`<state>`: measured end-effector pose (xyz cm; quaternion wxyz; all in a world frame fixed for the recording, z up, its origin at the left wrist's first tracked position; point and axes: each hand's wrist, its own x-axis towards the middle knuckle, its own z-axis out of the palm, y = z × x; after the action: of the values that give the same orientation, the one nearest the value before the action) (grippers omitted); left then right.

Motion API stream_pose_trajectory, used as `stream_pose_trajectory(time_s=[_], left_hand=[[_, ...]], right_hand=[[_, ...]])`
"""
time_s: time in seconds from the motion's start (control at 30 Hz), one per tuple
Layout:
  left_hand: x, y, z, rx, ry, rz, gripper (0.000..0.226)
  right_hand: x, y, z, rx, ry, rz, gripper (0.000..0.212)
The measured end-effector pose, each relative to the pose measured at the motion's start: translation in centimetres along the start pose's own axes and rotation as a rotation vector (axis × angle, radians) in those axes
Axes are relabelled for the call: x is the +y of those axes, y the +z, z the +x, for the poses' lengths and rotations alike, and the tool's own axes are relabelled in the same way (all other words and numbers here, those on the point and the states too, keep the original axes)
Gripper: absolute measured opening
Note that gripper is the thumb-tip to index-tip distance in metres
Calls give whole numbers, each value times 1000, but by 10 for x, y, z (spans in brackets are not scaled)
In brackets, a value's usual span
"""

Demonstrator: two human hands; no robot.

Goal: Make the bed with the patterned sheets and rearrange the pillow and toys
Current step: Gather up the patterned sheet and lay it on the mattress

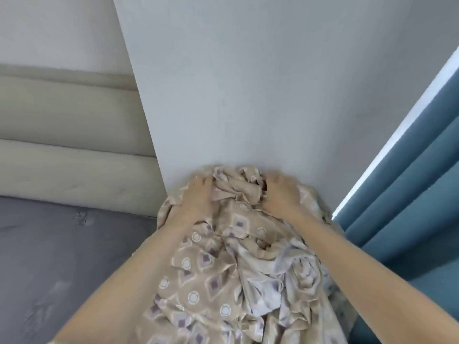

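Note:
A crumpled beige patterned sheet (218, 276) with purple diamonds and white circles is bunched in a heap against the grey wall. My left hand (196, 194) lies flat on the heap's upper left side, fingers straight and pointing at the wall. My right hand (280, 192) presses on the upper right side, its fingers reaching into the folds near the top. Both forearms stretch forward over the heap. No pillow or toys are in view.
The grey mattress (62, 256) lies at the lower left, with a padded beige headboard (69, 145) behind it. A grey wall panel (248, 95) stands straight ahead. Blue curtains (409, 207) hang at the right.

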<state>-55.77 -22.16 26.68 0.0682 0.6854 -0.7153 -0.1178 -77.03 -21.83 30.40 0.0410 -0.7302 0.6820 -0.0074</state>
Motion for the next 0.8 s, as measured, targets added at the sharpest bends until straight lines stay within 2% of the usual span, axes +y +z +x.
stream_pose_trajectory(time_s=[0.03, 0.1, 0.17, 0.27, 0.33, 0.4, 0.5, 0.6, 0.67, 0.7, 0.73, 0.8], left_hand=[[-1, 3, 8, 12, -23, 118, 77], [-3, 5, 20, 89, -19, 242, 51], [-6, 2, 31, 167, 10, 102, 35], [-12, -12, 34, 277, 24, -249, 27], [-15, -26, 34, 365, 36, -387, 27], [-16, -42, 30, 410, 2, -504, 31], [-17, -65, 21, 455, -105, -658, 33], [-19, -89, 8, 531, -164, -798, 32], [-19, -108, -6, 607, -171, -832, 32], [-19, -119, -14, 662, -177, -865, 32], [-19, -132, -23, 728, -187, -912, 33], [-18, -159, -44, 843, -219, -1011, 36]], right_hand=[[0, 2, 7, 25, -16, -48, 58], [2, 3, 17, 54, -77, -115, 39], [4, 1, 24, 39, -105, -125, 30], [6, 0, 25, 36, -78, -1, 26], [3, -5, 25, 59, -57, 81, 33], [-5, -11, 24, 102, -62, 190, 51], [-24, -23, 18, 150, -105, 471, 63], [-32, -35, 7, -70, -221, 679, 79], [-29, -42, -3, -224, -284, 512, 108], [-27, -44, -7, -239, -304, 410, 114], [-24, -45, -11, -198, -321, 349, 110], [-23, -48, -21, -26, -341, 322, 74]])
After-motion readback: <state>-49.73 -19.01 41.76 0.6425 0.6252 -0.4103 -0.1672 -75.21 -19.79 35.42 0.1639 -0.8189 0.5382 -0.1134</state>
